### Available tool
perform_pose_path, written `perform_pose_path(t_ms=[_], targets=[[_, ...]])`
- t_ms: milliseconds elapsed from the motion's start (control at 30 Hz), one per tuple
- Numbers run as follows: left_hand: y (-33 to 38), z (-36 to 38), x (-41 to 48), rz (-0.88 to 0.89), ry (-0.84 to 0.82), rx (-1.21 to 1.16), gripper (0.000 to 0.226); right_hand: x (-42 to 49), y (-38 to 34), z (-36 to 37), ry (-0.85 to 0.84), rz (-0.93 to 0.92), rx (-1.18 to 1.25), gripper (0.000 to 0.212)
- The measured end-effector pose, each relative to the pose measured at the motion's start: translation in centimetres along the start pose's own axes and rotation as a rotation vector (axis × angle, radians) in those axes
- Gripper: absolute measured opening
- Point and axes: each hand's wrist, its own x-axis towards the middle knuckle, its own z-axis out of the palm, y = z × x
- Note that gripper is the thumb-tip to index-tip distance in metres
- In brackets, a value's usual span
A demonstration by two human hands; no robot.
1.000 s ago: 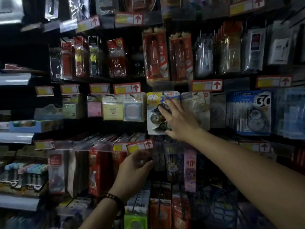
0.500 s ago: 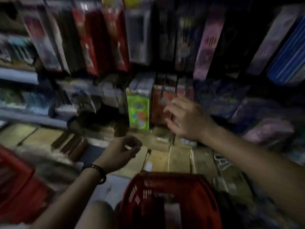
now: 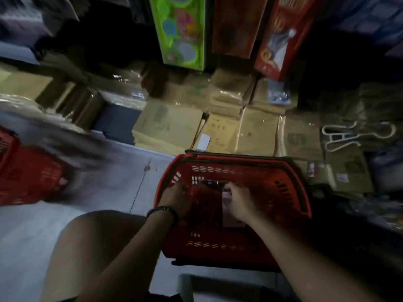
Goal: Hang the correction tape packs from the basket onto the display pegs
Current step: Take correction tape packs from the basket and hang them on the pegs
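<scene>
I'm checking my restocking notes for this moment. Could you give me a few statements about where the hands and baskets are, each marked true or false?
1. Both the left hand and right hand reach into the red basket. True.
2. The bracelet is on the right wrist. False: the bracelet is on the left wrist.
3. A second red basket shows at the left edge. True.
4. The green box lies in the basket. False: it stands above the cardboard packs.

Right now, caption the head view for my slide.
Left hand and right hand reach into the red basket beside cardboard boxes.
</scene>
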Motion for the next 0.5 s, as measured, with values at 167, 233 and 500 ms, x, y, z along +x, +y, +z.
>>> perform_pose_path(t_ms=[167,233,500], targets=[[-2.7,8.3,1.6,-0.353,0.156,-0.514,0.053,3.5,2.9,4.5,-0.020,0.269,0.138,0.047],[-3.5,10.8,2.5,-0.387,0.166,-0.581,0.049,4.7,3.5,4.9,0.007,0.323,0.169,0.058],[-3.8,15.1,5.7,-0.523,0.119,-0.155,0.095,9.1,5.4,7.4,0.132,0.569,0.328,0.058]])
